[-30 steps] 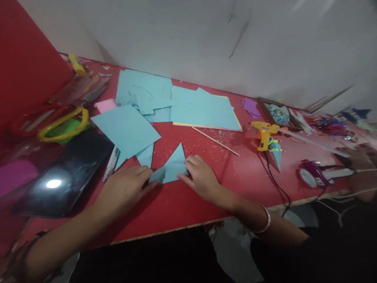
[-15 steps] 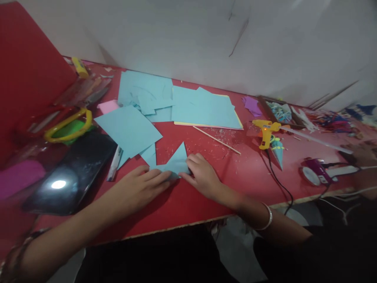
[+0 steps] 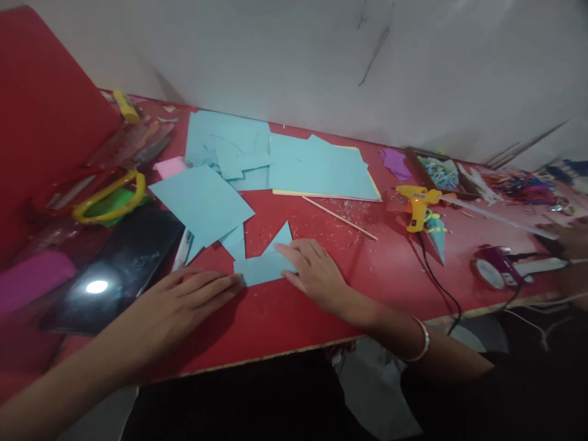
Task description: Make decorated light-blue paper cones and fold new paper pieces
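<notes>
A small folded piece of light blue paper (image 3: 261, 269) lies on the red table, one pointed corner standing out at its top. Flat and stretched out, the fingers of my left hand (image 3: 197, 300) touch its left end at the tips. My right hand (image 3: 319, 272) holds the right end, index finger over the paper and thumb near the lower edge; the other fingers are curled and partly hidden. Just above my left hand are a larger blue sheet (image 3: 202, 205) and a white marker (image 3: 182, 250), partly covered.
Blue sheets (image 3: 321, 168) are stacked by the wall, with a thin wooden stick (image 3: 340, 218) before them. A yellow glue gun (image 3: 417, 205) with a black cord stands right, near a purple device (image 3: 498, 267). A dark glossy tablet-like object (image 3: 114, 275) and yellow-handled scissors (image 3: 110, 199) lie left.
My left hand has slid left along the paper to its left end, uncovering more of it. My right index finger has stretched out over the paper. The view has shifted slightly.
</notes>
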The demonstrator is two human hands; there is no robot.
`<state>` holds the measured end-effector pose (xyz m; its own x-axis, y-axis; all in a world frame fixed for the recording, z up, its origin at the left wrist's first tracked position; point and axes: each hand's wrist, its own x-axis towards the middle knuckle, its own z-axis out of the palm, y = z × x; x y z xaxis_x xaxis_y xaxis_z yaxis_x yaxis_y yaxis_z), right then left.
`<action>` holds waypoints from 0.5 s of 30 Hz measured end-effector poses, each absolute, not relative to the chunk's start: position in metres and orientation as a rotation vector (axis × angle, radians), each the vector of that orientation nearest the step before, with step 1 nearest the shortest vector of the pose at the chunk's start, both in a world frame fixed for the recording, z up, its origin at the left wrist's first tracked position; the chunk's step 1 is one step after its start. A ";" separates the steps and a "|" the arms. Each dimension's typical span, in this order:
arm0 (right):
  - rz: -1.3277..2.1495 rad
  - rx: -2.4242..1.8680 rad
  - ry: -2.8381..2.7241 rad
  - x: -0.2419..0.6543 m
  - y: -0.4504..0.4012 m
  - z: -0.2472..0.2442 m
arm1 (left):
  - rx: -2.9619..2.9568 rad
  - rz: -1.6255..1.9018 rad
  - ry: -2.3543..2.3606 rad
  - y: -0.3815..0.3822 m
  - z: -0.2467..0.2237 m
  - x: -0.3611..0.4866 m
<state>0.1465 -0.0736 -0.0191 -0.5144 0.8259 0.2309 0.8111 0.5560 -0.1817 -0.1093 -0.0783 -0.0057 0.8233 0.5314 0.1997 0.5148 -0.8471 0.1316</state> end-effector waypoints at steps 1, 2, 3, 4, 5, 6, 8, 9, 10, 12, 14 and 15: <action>0.020 -1.284 -2.556 0.146 -0.075 -0.017 | 2.940 0.339 0.853 -0.078 -0.005 -0.110; -0.023 -1.204 -2.616 0.146 -0.076 -0.015 | 2.952 0.322 0.858 -0.078 -0.005 -0.111; -0.049 -1.120 -2.676 0.145 -0.077 -0.013 | 2.965 0.305 0.843 -0.077 -0.005 -0.111; -0.056 -1.037 -2.733 0.144 -0.077 -0.010 | 2.975 0.294 0.826 -0.077 -0.005 -0.111; -0.047 -0.968 -2.779 0.144 -0.077 -0.008 | 2.981 0.291 0.810 -0.076 -0.005 -0.112; -0.031 -0.925 -2.815 0.143 -0.076 -0.006 | 2.979 0.292 0.805 -0.075 -0.005 -0.112; -0.002 -0.897 -2.855 0.143 -0.075 -0.004 | 2.974 0.269 0.806 -0.073 -0.006 -0.114; 0.008 -0.895 -2.867 0.143 -0.074 -0.003 | 2.969 0.241 0.811 -0.072 -0.006 -0.115; 0.014 -0.900 -2.878 0.144 -0.073 -0.003 | 2.965 0.204 0.804 -0.070 -0.006 -0.117; 0.021 -0.917 -2.890 0.147 -0.072 -0.003 | 2.949 0.146 0.774 -0.067 -0.007 -0.120; 0.035 -0.930 -2.899 0.152 -0.072 -0.003 | 2.916 0.126 0.752 -0.065 -0.008 -0.122; 0.047 -0.934 -2.903 0.155 -0.072 -0.003 | 2.898 0.130 0.745 -0.064 -0.009 -0.123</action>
<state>0.1553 -0.0724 -0.0025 -0.8085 0.5834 0.0775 0.5805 0.8122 -0.0573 -0.1229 -0.0642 -0.0085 0.8733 0.4849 0.0474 0.4722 -0.8663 0.1628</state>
